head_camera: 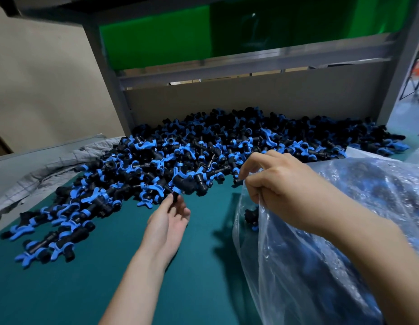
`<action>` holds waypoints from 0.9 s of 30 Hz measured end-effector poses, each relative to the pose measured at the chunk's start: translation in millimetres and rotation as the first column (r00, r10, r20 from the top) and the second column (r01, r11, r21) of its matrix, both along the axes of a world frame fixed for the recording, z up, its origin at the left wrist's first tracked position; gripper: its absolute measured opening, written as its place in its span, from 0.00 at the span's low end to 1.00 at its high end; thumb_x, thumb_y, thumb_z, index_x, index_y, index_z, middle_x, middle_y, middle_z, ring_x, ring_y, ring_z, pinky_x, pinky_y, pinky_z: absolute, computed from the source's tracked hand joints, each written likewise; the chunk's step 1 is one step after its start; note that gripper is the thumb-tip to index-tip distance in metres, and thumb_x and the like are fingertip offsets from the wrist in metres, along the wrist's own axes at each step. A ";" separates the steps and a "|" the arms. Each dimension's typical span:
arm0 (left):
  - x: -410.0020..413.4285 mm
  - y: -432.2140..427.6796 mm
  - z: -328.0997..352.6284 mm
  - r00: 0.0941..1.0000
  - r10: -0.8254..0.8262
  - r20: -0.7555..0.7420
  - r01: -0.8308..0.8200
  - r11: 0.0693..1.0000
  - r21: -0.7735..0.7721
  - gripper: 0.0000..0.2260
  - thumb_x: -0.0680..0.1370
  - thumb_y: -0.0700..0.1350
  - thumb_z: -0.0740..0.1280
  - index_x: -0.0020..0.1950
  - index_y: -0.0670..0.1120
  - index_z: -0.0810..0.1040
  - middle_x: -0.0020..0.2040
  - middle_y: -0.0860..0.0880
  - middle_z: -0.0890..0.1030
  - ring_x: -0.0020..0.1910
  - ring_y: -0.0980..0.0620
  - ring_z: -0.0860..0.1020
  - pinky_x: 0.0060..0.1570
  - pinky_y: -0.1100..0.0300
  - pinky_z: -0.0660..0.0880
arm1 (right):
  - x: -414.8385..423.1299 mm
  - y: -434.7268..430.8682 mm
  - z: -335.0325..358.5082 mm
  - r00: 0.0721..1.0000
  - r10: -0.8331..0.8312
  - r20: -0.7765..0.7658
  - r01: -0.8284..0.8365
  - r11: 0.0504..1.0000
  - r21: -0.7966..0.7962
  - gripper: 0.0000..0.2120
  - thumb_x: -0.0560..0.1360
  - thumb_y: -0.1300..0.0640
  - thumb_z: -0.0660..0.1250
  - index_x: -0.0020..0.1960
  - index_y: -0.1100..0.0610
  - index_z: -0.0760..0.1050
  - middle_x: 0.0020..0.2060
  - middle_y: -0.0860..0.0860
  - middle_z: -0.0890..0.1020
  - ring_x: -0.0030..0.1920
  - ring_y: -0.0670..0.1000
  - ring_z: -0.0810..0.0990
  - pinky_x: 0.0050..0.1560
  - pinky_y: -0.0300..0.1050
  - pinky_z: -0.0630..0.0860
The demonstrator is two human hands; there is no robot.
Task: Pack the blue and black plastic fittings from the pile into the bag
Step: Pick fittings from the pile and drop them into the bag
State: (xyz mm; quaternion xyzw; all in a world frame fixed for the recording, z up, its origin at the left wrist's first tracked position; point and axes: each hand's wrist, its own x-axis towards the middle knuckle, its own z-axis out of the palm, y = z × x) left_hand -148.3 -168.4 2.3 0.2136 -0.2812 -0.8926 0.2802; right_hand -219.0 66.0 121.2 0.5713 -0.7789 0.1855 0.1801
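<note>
Where the green worktop (86,289) meets its cardboard back panel (250,99), item one: pile (203,148) of blue and black plastic fittings. It is heaped against the panel and spreads forward and left in a long bank. Loose pieces thin out towards the near left corner.

Item two: fitting (184,184), a black elbow with a blue collar, at the near edge of the pile and touching its neighbours. The left hand (167,221), palm turned up, pinches its black stub end between thumb and fingertips.

Item three: bag (321,254) of clear, crumpled plastic, on the right of the worktop just beside the pile. Blue and black shapes show through the film, too blurred to count. One dark piece (250,215) sits low near the mouth. The right hand (274,184), fingers curled, grips the bag's rim and holds it up, with the index finger crooked above the rest.

Surroundings:
- A grey quilted cloth (39,167) lies bunched along the left of the worktop, its edge touching the pile.
- A grey metal frame (105,73) has an upright behind the pile's left end and a crossbar over the back panel.
- A green panel (157,43) sits behind the frame, higher up.
- A tan board (39,78) stands at far left.

Obstructions: the right forearm and the raised bag cover the right near part of the pile, and the pile shuts off the back of the worktop up to the panel.
</note>
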 end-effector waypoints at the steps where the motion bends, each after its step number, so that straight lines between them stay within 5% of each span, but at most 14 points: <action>1: 1.6 1.5 1.6 0.997 -0.065 -0.052 0.069 0.994 0.088 0.08 0.82 0.41 0.59 0.48 0.42 0.75 0.38 0.47 0.76 0.37 0.54 0.72 0.39 0.62 0.70 | -0.4 -0.3 -0.2 1.000 0.001 0.001 -0.001 1.000 0.001 0.19 0.69 0.67 0.63 0.32 0.45 0.63 0.50 0.45 0.79 0.45 0.49 0.70 0.46 0.48 0.67; 5: 7.7 6.2 3.9 0.952 -0.199 -0.233 0.256 0.934 0.248 0.13 0.81 0.39 0.52 0.45 0.42 0.76 0.35 0.50 0.69 0.33 0.53 0.65 0.39 0.61 0.64 | -1.4 -0.2 -0.8 1.000 -0.004 0.001 0.004 1.000 0.007 0.20 0.70 0.67 0.63 0.32 0.44 0.64 0.50 0.45 0.79 0.45 0.49 0.70 0.47 0.47 0.67; 12: 10.8 10.0 5.2 0.933 -0.253 -0.258 0.309 0.928 0.206 0.13 0.81 0.39 0.52 0.45 0.43 0.75 0.35 0.51 0.66 0.31 0.53 0.65 0.38 0.62 0.64 | -2.0 0.5 -0.9 1.000 -0.019 0.003 0.019 1.000 0.010 0.19 0.71 0.67 0.63 0.32 0.45 0.64 0.51 0.44 0.78 0.46 0.48 0.69 0.47 0.47 0.66; 16: 5.8 12.4 7.2 0.973 -0.210 -0.090 0.200 0.974 -0.107 0.08 0.82 0.40 0.57 0.52 0.43 0.76 0.35 0.51 0.73 0.31 0.56 0.71 0.32 0.65 0.70 | -2.8 2.4 0.1 1.000 -0.025 0.010 0.025 1.000 0.007 0.19 0.70 0.68 0.62 0.31 0.45 0.65 0.50 0.43 0.78 0.46 0.46 0.67 0.45 0.45 0.63; 21: 0.7 23.2 -0.1 0.995 -0.078 0.058 0.096 0.872 -0.480 0.07 0.81 0.39 0.62 0.55 0.46 0.78 0.39 0.50 0.82 0.38 0.58 0.79 0.37 0.64 0.77 | -5.7 3.8 0.4 1.000 -0.025 0.018 0.025 0.999 -0.026 0.19 0.70 0.68 0.63 0.31 0.45 0.67 0.50 0.44 0.79 0.46 0.48 0.69 0.47 0.48 0.68; 27: 2.6 29.8 0.1 0.989 -0.076 0.125 0.137 0.780 -0.610 0.08 0.81 0.38 0.62 0.54 0.47 0.79 0.40 0.52 0.83 0.42 0.59 0.80 0.41 0.64 0.77 | -7.8 4.1 1.2 1.000 -0.019 0.015 0.020 0.999 -0.047 0.18 0.70 0.68 0.64 0.32 0.46 0.67 0.50 0.44 0.79 0.48 0.51 0.72 0.47 0.48 0.67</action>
